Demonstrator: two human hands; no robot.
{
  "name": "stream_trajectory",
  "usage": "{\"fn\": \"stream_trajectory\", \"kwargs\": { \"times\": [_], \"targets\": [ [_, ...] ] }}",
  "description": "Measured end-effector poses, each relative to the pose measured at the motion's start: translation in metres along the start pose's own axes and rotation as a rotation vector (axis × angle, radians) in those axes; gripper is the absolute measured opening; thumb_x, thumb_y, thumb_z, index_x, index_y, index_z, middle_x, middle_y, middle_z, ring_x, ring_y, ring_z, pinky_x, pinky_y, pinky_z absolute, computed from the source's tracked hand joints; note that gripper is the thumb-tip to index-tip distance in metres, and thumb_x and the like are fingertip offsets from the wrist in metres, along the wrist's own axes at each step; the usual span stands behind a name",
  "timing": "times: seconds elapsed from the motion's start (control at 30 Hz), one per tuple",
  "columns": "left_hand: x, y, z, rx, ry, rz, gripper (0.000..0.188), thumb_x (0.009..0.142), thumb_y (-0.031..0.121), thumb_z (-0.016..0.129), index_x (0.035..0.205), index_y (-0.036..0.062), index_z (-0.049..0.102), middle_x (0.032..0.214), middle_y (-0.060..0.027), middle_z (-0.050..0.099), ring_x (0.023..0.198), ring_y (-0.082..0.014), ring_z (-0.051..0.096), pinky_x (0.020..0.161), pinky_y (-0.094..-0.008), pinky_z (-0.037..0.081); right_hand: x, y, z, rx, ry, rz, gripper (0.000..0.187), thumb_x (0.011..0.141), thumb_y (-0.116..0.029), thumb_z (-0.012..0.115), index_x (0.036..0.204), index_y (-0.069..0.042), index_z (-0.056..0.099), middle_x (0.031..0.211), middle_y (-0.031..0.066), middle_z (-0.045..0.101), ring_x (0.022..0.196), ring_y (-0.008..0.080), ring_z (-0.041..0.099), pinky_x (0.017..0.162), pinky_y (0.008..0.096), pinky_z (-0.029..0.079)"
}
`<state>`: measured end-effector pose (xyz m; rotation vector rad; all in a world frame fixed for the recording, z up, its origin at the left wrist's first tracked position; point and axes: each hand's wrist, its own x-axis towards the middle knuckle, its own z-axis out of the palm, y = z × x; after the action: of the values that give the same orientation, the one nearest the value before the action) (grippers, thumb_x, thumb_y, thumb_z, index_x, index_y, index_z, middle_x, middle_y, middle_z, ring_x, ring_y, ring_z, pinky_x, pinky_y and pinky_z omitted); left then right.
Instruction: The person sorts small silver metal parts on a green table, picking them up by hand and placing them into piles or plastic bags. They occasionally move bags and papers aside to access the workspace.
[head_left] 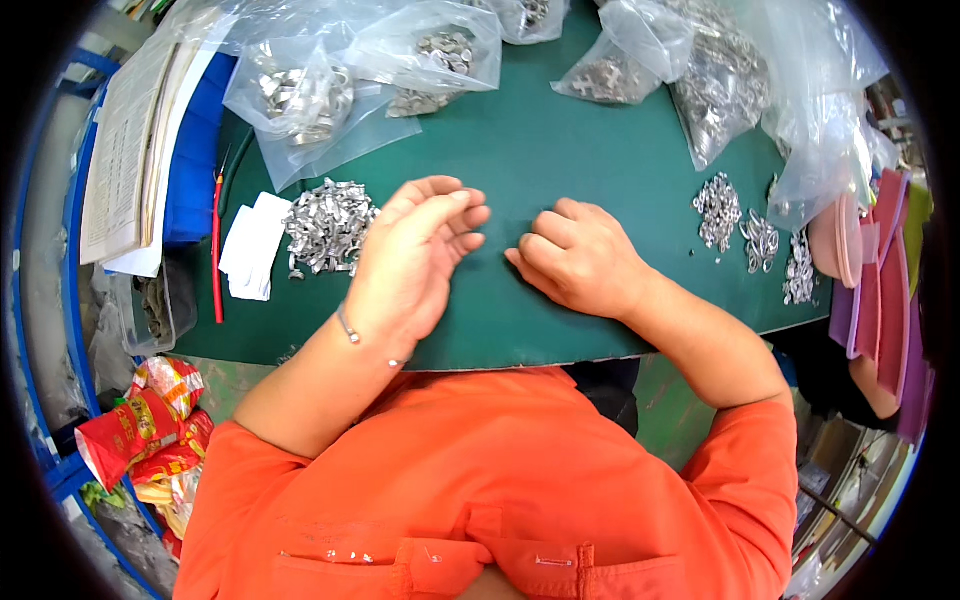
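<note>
My left hand [412,255] is over the near part of the green mat, palm turned inward, thumb bent across curled fingers. Whatever the fingertips may hold is too hidden to make out. Beside its wrist lies a heap of small silvery metal pieces [328,228]. A thin bracelet [347,325] circles that wrist. To the right, my right hand [578,258] rests closed on the mat, knuckles up, and its curled fingers hide anything inside. A gap of bare mat separates the two hands.
Clear plastic bags of metal parts [305,100] line the far side, with more bags [715,85] at far right. Small metal piles [717,212] lie at right near stacked colored bins [890,260]. White paper [254,245], a red pen-like tool [218,250] and a blue bin [195,150] are at left.
</note>
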<state>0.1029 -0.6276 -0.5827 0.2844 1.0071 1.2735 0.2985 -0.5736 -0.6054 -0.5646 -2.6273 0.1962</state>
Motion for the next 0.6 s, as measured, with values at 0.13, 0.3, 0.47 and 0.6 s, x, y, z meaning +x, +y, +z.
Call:
{"fn": "stream_trajectory", "kwargs": {
  "times": [0.13,0.3,0.47,0.6],
  "targets": [
    [0.006,-0.015,0.020,-0.210,0.050,-0.019,0.025,0.092,0.012,0.054,0.114,0.0025,0.050,0.118,-0.0140,0.054,0.113,-0.0264,0.052,0.095,-0.0366,0.042,0.007,0.007,0.002,0.181,0.256,0.280,0.020,0.079,-0.014,0.070,0.068,-0.006,0.056,0.063,0.0077,0.052,0.054,0.0233,0.053,0.047,0.0329,0.042],
    [0.018,-0.023,0.052,-0.571,0.006,-0.171,0.032,0.095,0.021,0.046,0.117,-0.0019,0.050,0.125,-0.0142,0.053,0.119,-0.0277,0.048,0.107,-0.0403,0.033,0.030,0.011,-0.016,1.993,0.775,0.939,0.029,0.094,-0.024,0.052,0.071,-0.005,0.049,0.064,0.0033,0.047,0.051,0.0152,0.039,0.046,0.0265,0.034],
    [0.036,-0.050,0.045,-0.822,-0.323,-0.288,0.036,0.098,0.027,0.038,0.112,-0.0009,0.056,0.115,-0.0092,0.059,0.114,-0.0215,0.051,0.105,-0.0366,0.036,0.065,-0.020,-0.025,2.068,1.266,1.197,0.029,0.094,-0.029,0.048,0.076,-0.006,0.048,0.066,0.0065,0.048,0.058,0.0197,0.043,0.052,0.0350,0.040],
    [0.039,-0.059,0.037,-0.915,-0.482,-0.331,0.042,0.099,0.029,0.036,0.118,-0.0030,0.054,0.114,-0.0104,0.059,0.112,-0.0227,0.053,0.103,-0.0372,0.037,0.052,-0.017,-0.027,1.818,0.964,0.745,0.037,0.098,-0.034,0.044,0.074,-0.006,0.045,0.060,0.0073,0.047,0.050,0.0181,0.041,0.047,0.0307,0.037]
  ]
}}
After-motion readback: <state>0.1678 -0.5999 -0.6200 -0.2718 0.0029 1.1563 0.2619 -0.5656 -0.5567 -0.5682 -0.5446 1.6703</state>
